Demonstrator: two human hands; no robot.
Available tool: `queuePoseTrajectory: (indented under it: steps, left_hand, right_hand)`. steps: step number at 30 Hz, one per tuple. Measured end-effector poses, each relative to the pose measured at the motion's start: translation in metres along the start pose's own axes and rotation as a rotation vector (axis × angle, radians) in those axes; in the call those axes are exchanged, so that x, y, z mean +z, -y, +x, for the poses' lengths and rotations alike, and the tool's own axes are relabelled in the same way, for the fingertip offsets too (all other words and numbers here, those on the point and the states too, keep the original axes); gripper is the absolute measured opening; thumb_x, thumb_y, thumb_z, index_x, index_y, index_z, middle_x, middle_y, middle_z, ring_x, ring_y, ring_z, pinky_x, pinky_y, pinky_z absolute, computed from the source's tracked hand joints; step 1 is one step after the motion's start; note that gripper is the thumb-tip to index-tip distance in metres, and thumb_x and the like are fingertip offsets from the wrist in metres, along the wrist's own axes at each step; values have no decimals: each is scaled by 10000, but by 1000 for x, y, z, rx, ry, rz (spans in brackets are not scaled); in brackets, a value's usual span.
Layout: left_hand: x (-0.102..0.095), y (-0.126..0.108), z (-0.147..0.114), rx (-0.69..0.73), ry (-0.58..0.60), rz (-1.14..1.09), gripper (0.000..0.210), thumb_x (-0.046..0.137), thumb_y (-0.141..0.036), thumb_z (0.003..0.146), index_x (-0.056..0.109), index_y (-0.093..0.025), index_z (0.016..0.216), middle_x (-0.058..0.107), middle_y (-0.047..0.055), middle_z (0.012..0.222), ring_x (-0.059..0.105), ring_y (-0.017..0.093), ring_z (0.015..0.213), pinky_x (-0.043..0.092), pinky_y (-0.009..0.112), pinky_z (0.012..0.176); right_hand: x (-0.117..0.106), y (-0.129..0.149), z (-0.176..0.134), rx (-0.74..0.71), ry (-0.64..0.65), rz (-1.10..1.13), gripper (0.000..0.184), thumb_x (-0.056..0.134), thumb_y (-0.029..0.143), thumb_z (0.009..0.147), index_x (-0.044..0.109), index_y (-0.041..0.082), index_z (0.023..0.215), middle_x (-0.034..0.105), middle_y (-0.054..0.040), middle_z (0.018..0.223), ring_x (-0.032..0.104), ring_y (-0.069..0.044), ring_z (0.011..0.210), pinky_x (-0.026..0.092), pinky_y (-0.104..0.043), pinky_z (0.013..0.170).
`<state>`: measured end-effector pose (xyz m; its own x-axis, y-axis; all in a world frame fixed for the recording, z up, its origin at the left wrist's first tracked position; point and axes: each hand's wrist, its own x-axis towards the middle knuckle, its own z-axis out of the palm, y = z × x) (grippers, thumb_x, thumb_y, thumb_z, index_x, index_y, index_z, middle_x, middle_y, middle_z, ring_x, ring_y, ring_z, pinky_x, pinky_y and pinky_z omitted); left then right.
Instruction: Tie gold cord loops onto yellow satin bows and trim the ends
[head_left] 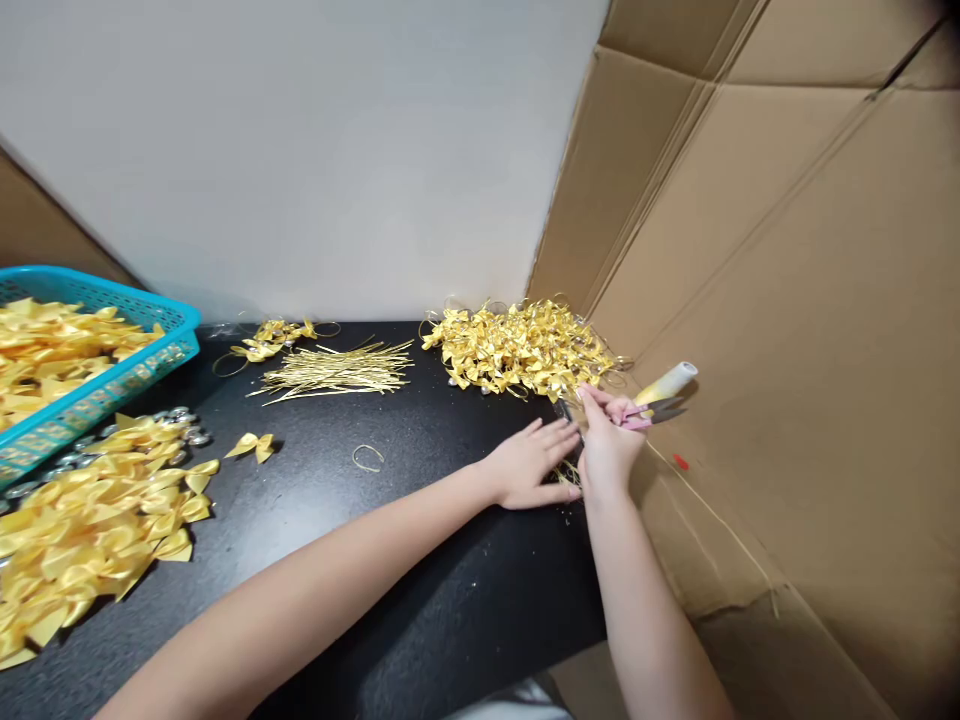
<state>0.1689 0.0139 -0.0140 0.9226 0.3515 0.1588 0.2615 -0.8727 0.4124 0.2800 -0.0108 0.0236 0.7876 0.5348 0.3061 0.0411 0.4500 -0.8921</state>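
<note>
My left hand (pixel 534 462) lies palm down with its fingers stretched out at the right side of the black table (pixel 442 560). Beside it, my right hand (pixel 609 445) is closed around the pink handles of small scissors (pixel 654 413), whose blades point to the right. Part of its grip is hidden from me. A few short gold ties (pixel 568 472) lie between the two hands. Just beyond them rises a heap of small yellow bows with gold loops (pixel 517 348). A white and yellow tube (pixel 671 381) stands tilted behind the scissors.
A bundle of gold ties (pixel 337 370) lies toward the back, with a curved tie (pixel 368 459) nearer. A single yellow bow (pixel 253 446) lies left of it. Piled bows (pixel 97 530) and a blue basket (pixel 176 318) occupy the left. A cardboard wall (pixel 810 330) borders the right.
</note>
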Motion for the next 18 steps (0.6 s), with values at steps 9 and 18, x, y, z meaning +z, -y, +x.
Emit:
queuePoseTrajectory:
  steps: [9,18]
  left_hand:
    - [-6,0,2,-161,-114,-51,652,476,-470,879,408,-82,1399,339,193,1517,270,285,1427,217,498,1157]
    - [-40,-15,-118,-718,-550,-758,304,622,-423,832,659,-139,732,642,6,533,588,136,485,461,237,534]
  right_hand:
    - [5,0,-5,239,35,96,525,793,203,540,269,232,549,692,7,699,696,-171,803,540,-297,775]
    - [16,8,-51,757,378,133,533,837,159,434,312,204,513,716,-42,702,684,-147,637,499,-206,527]
